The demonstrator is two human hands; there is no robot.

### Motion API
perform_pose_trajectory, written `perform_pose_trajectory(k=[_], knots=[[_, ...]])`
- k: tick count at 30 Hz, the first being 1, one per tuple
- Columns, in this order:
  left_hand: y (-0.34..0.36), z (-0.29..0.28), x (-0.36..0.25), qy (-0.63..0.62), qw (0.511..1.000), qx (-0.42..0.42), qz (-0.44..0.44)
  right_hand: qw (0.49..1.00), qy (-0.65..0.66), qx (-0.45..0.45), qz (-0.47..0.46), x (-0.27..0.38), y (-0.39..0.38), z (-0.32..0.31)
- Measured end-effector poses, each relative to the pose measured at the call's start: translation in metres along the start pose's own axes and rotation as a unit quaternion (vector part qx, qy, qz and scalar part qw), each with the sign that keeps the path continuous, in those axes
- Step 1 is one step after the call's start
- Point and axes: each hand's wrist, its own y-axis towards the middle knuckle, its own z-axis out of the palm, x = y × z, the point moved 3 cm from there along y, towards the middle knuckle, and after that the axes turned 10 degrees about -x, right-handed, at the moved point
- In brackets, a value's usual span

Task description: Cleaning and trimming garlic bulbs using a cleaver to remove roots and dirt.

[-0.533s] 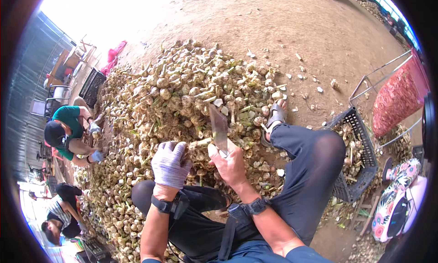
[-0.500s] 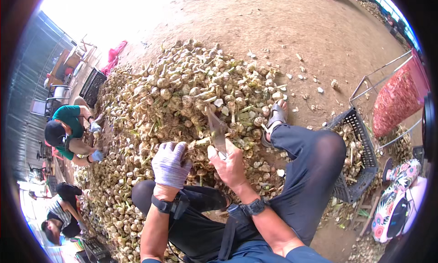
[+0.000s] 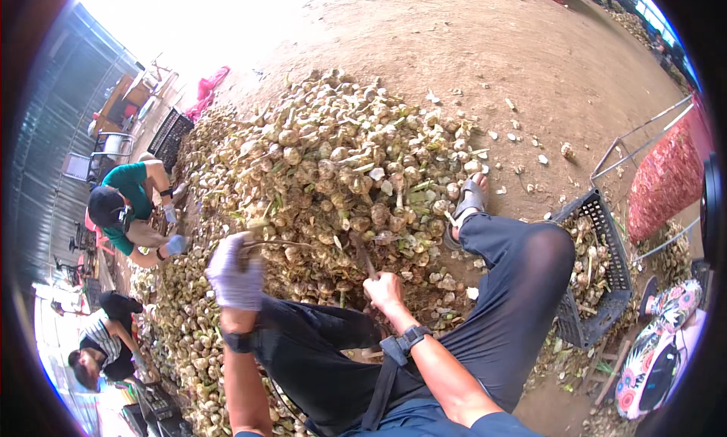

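My left hand (image 3: 236, 276), in a pale purple-grey knit glove, is over the left side of the garlic pile (image 3: 326, 160), above my knee. It is smeared by motion, with its fingers curled. A thin dry garlic stalk (image 3: 284, 244) sticks out from them to the right; whether a bulb hangs on it is blurred. Bare, my right hand (image 3: 385, 291) is closed around the handle of a narrow metal-bladed tool, apparently shears (image 3: 365, 257), with the blades pointing up into the pile. Its handle is mostly hidden in my fist.
By my right knee stands a black crate (image 3: 606, 278) with garlic in it. A red mesh sack (image 3: 666, 176) hangs on a metal frame behind it. On the left, a co-worker in green (image 3: 129, 195) and another in stripes (image 3: 106, 342) bend over the pile.
My left hand has swung left, away from the tool, with the stalk. My right hand has dropped slightly toward me, and the blades look narrower than before.
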Motion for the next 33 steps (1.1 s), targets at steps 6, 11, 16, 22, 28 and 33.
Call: perform_pose_trajectory(k=[6,11,16,22,28,33], knots=[[-0.031,-0.185,0.177,0.405,0.887,-0.009,-0.221,0.978,0.205,-0.036,0.025,0.017,0.016,-0.023],[-0.088,-0.172,0.232,0.160,0.935,-0.047,-0.313,0.966,0.248,-0.044,0.057,0.020,0.014,-0.019],[-0.098,0.015,0.213,0.114,0.975,0.168,-0.085,0.971,0.229,-0.040,0.057,0.022,0.016,-0.014],[-0.118,0.167,0.229,0.141,0.926,0.347,-0.055,0.972,0.217,-0.024,0.085,0.017,0.020,-0.009],[-0.128,0.223,0.243,0.199,0.928,0.306,-0.073,0.976,0.202,-0.033,0.076,0.016,0.026,-0.014],[-0.127,0.201,0.238,0.083,0.956,0.265,-0.094,0.967,0.244,-0.018,0.064,0.023,0.023,-0.006]])
